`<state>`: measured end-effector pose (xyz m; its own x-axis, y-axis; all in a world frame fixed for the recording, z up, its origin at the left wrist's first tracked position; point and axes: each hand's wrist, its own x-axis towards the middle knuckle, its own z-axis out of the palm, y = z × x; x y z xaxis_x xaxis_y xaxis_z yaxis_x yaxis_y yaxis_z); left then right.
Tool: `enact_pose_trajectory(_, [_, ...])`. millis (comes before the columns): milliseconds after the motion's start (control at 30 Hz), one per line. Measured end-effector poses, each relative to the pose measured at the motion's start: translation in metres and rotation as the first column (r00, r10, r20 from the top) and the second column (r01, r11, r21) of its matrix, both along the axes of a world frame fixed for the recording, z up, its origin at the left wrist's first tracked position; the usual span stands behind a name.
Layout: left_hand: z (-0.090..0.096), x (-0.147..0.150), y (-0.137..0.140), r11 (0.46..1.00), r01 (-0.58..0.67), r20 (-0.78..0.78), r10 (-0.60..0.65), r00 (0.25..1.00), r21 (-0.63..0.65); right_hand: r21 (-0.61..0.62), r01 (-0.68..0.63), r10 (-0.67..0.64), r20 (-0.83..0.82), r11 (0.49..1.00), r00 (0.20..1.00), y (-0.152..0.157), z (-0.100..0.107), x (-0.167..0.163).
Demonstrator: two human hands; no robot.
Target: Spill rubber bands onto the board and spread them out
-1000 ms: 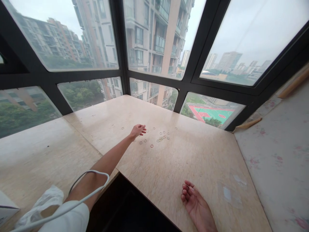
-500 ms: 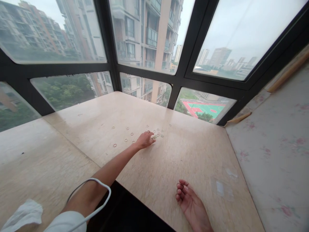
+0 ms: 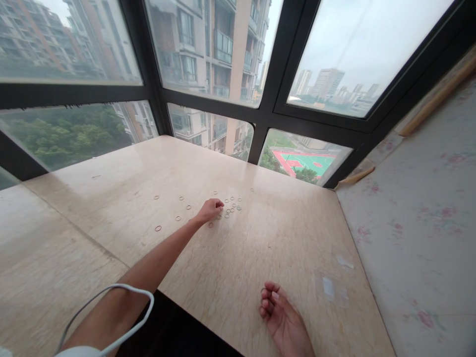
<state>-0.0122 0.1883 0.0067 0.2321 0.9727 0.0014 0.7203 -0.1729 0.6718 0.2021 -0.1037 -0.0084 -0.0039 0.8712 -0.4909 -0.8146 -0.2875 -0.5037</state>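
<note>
since the left hand (image 3: 210,209) curls over scattered rubber bands (image 3: 231,209) on the bench (image 3: 260,248), one could slip free.

a high-rise flat: marble bay-window sill (image 3: 260,248) below black-framed windows (image 3: 267,89), floral wallpaper (image 3: 427,198) right of the sill.

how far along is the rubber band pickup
Done: little shows as gathered; the right hand rests palm up near the marble ledge's front edge, a band apparently at its fingertips. In hand: the left hand is closed among the rubber bands. Left: most bands lie scattered.
</note>
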Motion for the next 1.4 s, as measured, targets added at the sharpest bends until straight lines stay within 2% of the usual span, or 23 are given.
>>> enact_pose_trajectory(133, [0.000,-0.025,0.014,0.987,-0.159,0.107,0.161,0.981,-0.032,-0.013,-0.020,0.020,0.002,1.000,1.000,-0.001,-0.007,0.003])
enact_pose_trajectory(333, [0.008,-0.063,0.032,0.933,-0.351,0.194,0.361,0.912,-0.083,0.023,-0.093,0.094,-0.035,0.995,0.995,-0.003,-0.024,0.011])
enact_pose_trajectory(567, [0.017,-0.079,0.029,0.909,-0.411,0.199,0.416,0.887,-0.069,0.054,-0.044,0.046,-0.045,0.998,0.998,-0.008,-0.035,0.010])
enact_pose_trajectory(667, [0.018,-0.070,0.017,0.947,-0.319,0.129,0.311,0.942,0.044,0.078,-0.041,0.045,-0.043,0.996,0.998,-0.010,-0.037,0.008])
enact_pose_trajectory(733, [0.018,-0.058,0.007,0.976,-0.146,0.044,0.141,0.989,0.161,0.083,-0.044,0.048,-0.041,0.996,0.998,-0.010,-0.038,0.008])
enact_pose_trajectory(800, [0.017,-0.044,-0.003,0.972,0.061,-0.051,-0.051,0.997,0.228,0.077,-0.052,0.055,-0.037,0.996,0.998,-0.009,-0.039,0.009])
enact_pose_trajectory(867, [0.016,-0.030,-0.011,0.954,0.211,-0.119,-0.188,0.975,0.213,0.073,-0.063,0.066,-0.038,0.995,0.997,-0.008,-0.040,0.009])
enact_pose_trajectory(933, [0.016,-0.019,-0.016,0.940,0.301,-0.184,-0.271,0.945,0.160,0.069,-0.073,0.076,-0.043,0.995,0.996,-0.007,-0.041,0.010])
enact_pose_trajectory(1033, [0.018,-0.010,-0.017,0.939,0.338,-0.235,-0.314,0.920,0.069,0.061,-0.077,0.080,-0.052,0.995,0.995,-0.005,-0.040,0.009])
enact_pose_trajectory(1133, [0.021,-0.008,-0.016,0.952,0.306,-0.225,-0.299,0.927,-0.004,0.056,-0.076,0.080,-0.071,0.996,0.994,-0.004,-0.039,0.008])
enact_pose_trajectory(1300, [0.017,-0.011,-0.020,0.961,0.250,-0.091,-0.261,0.961,-0.114,0.051,-0.079,0.084,-0.111,0.996,0.990,0.000,-0.035,0.008])
enact_pose_trajectory(1400, [0.015,-0.013,-0.022,0.977,0.190,-0.002,-0.191,0.982,-0.095,0.035,-0.089,0.092,-0.115,0.995,0.989,0.002,-0.030,0.009])
